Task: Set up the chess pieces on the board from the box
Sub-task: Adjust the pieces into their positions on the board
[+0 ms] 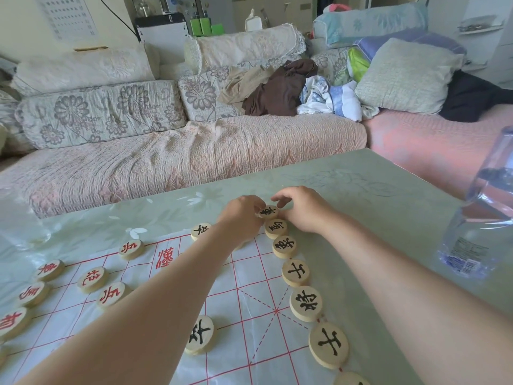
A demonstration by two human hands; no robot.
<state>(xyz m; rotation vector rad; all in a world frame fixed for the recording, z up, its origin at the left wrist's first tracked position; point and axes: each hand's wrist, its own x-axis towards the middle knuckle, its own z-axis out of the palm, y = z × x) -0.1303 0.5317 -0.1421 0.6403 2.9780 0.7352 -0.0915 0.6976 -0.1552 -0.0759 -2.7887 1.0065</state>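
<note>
Closest to you, black pieces (305, 302) line the right edge of the paper board (249, 287), and red pieces (109, 294) sit on the left. At the line's far end, your left grip (241, 215) and right grip (302, 209) both pinch the black chariot piece (268, 212). A water bottle (472, 237) stands on the tabletop (361, 204) to the right, with a sofa (194, 151) beyond.

Left hand (244, 215), right hand (302, 209) on piece (268, 212)

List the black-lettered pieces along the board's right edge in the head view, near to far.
Cut-off piece at the frame bottom → near advisor → general → far advisor → elephant → horse → chariot, pinched between left hand and right hand.
</note>
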